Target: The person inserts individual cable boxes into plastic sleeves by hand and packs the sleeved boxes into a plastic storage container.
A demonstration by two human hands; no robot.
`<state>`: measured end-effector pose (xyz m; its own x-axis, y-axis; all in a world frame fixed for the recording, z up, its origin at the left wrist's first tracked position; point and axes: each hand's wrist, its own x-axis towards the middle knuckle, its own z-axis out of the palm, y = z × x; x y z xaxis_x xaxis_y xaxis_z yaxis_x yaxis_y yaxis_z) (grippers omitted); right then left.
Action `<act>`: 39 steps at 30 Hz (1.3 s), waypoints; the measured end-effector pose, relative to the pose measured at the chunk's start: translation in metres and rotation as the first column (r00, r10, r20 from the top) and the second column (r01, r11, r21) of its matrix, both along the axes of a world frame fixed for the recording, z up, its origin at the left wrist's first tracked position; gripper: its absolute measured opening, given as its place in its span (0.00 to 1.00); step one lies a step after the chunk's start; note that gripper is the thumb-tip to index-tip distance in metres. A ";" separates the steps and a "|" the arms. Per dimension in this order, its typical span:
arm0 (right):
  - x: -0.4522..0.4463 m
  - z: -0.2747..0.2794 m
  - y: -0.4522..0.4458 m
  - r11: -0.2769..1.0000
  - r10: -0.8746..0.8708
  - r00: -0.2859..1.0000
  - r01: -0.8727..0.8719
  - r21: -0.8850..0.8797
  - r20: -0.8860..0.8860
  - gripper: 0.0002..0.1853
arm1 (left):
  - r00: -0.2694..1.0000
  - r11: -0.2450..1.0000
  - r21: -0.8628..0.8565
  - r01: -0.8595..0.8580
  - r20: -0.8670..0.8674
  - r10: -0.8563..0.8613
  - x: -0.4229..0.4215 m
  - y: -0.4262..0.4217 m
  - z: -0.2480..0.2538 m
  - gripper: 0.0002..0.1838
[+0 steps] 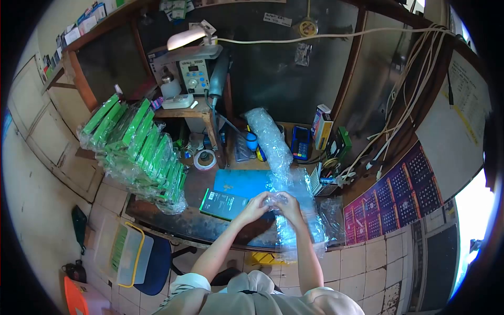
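Both hands meet over the front of the desk, at the edge of a blue mat. My left hand is closed on crumpled clear bubble wrap. Close beside it, my right hand grips the same wrap with bent fingers. A roll of the bubble wrap lies behind the hands, and a loose sheet trails over the desk's front edge. Left of my left hand lies a flat black and green box. What may be inside the gathered wrap is too small to make out.
Wrapped green boxes are piled at the left. A soldering station stands on a small wooden shelf, with a tape roll below. At the back right are a card terminal and hanging cables. A plastic bin sits lower left.
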<state>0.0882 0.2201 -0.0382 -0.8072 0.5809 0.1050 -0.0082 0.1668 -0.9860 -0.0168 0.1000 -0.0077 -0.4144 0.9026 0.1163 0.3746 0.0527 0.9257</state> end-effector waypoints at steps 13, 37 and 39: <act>-0.003 -0.013 0.074 0.944 -0.214 0.959 0.154 0.293 0.185 0.32 | 0.798 0.865 0.306 -0.396 -0.351 0.490 -0.031 0.098 -0.023 0.15; -0.113 -0.006 0.079 0.526 -0.378 0.818 -0.197 -0.827 -0.435 0.18 | 0.968 0.929 0.298 -0.219 0.182 0.171 -0.056 0.083 -0.009 0.07; -0.115 -0.024 0.081 0.704 -0.311 0.890 -0.020 -0.710 -0.334 0.19 | 0.966 0.918 0.319 -0.237 0.174 0.190 -0.058 0.084 -0.010 0.07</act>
